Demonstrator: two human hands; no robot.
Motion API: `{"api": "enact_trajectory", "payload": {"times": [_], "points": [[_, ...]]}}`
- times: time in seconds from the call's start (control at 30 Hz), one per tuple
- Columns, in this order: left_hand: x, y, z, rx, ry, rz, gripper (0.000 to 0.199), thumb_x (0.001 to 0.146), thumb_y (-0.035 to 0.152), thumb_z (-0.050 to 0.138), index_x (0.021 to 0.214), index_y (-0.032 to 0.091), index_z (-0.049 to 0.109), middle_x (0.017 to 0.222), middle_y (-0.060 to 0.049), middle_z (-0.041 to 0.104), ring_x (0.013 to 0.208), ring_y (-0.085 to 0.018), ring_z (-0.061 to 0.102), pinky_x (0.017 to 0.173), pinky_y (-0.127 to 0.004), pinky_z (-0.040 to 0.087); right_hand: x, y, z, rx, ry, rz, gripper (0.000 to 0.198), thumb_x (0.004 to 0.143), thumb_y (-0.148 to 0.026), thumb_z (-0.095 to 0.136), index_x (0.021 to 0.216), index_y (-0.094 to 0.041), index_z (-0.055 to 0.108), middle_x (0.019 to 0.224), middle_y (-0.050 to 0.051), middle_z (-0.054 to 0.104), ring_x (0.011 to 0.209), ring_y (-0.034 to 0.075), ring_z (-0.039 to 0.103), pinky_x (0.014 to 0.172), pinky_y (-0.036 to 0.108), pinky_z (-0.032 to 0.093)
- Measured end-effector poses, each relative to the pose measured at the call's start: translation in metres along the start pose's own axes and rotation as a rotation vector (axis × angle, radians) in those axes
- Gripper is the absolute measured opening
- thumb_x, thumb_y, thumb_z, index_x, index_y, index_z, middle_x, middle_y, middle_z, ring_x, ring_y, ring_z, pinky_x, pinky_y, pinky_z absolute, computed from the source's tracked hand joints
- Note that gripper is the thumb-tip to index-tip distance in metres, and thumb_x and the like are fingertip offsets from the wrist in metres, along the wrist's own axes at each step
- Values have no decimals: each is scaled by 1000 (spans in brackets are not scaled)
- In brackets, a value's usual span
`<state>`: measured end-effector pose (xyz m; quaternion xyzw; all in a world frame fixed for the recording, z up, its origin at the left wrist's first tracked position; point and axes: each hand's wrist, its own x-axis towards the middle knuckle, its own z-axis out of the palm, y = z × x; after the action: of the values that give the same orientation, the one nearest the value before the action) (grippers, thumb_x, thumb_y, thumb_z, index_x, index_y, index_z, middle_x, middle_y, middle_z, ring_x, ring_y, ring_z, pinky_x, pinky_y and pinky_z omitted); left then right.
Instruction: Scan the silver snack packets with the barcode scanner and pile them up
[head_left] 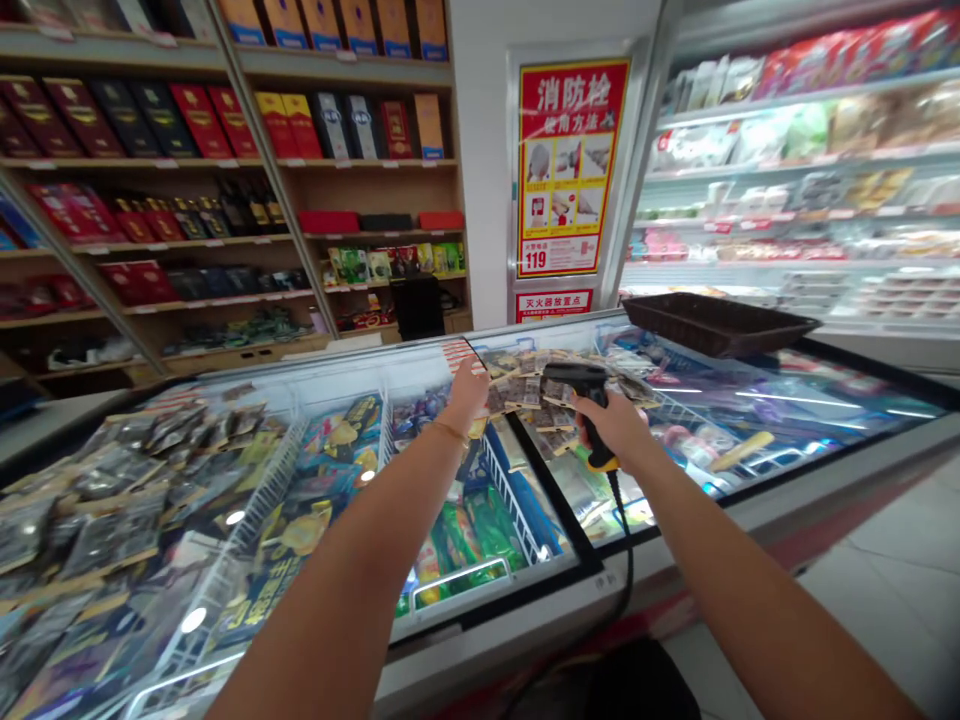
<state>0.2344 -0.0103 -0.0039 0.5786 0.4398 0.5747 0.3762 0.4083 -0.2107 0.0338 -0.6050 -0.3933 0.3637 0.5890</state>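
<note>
Black scanner: clamped in the right hand, its nose turned towards the left hand, over the packets.
Left hand: fingers curled beside a striped item; I cannot tell whether they grip it.
Packets: heaped loosely on the freezer's glass top, below the scanner.
Scanning: looks like the step in hand, at the aiming stage.
Nose: the next move seems to call for squaring it to one packet's label.
Cord: hangs from the handle past the near edge.
Tray: on the freezer, right of the packets.
</note>
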Motion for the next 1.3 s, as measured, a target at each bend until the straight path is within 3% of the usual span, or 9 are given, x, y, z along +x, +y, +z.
{"api": "enact_trajectory", "payload": {"times": [0.2,0.37,0.47,0.57,0.8,0.93,1.1,1.2,1.3], "points": [[-15,-10,-147,448,194,40,41,75,14,68,116,17,66,130,-19,68,137,-35,55,122,-47,34,-15,-11,94,19,-180,-1,23,82,-30,73,81,-21,52,54,-4,57,36,11,51,35,22,40],[-17,-23,-267,873,356,1,43,77,22,66,119,13,68,157,-28,47,155,-46,28,123,-66,22,-27,-11,167,52,-320,-25,25,81,-34,73,81,-21,52,55,-5,56,37,10,51,35,21,39],[-18,-37,-317,1014,405,-45,38,77,26,67,112,12,72,160,-30,42,157,-48,19,122,-70,16,-32,0,192,73,-345,-37,25,80,-35,72,82,-21,53,55,-5,56,37,11,51,35,22,40],[-21,-49,-344,1088,405,-76,44,79,28,64,118,9,72,159,-31,43,158,-48,18,122,-69,15,-35,12,200,37,-369,-53,25,78,-36,73,83,-20,54,55,-6,56,37,11,51,35,22,40],[-26,-47,-347,1084,350,-5,57,87,33,54,136,7,63,146,-31,56,154,-48,27,120,-69,17,-39,13,193,-41,-330,-32,31,77,-40,76,85,-21,54,57,-5,58,37,11,52,35,23,40],[-33,-27,-324,1106,274,79,43,89,32,55,120,6,71,133,-33,63,148,-48,35,120,-67,18,-42,12,189,-54,-331,-43,31,79,-40,76,84,-22,51,57,-5,58,37,11,53,36,23,40],[-45,-8,-267,1021,134,156,24,88,35,63,80,15,72,104,-26,72,128,-46,55,116,-62,30,-39,18,183,-47,-321,-52,29,79,-39,74,83,-22,51,57,-6,57,37,11,52,36,23,40],[-45,-2,-240,897,62,72,31,82,36,72,58,20,60,77,-17,69,113,-44,64,113,-60,33,-32,25,179,-40,-314,-70,30,79,-41,74,83,-22,51,58,-5,58,37,11,52,36,23,41],[-39,4,-230,850,78,-46,28,81,35,73,61,20,60,81,-16,69,111,-44,66,111,-59,36,-28,29,176,-38,-296,-61,29,80,-40,73,83,-22,51,57,-5,58,37,11,53,35,23,40]]}}
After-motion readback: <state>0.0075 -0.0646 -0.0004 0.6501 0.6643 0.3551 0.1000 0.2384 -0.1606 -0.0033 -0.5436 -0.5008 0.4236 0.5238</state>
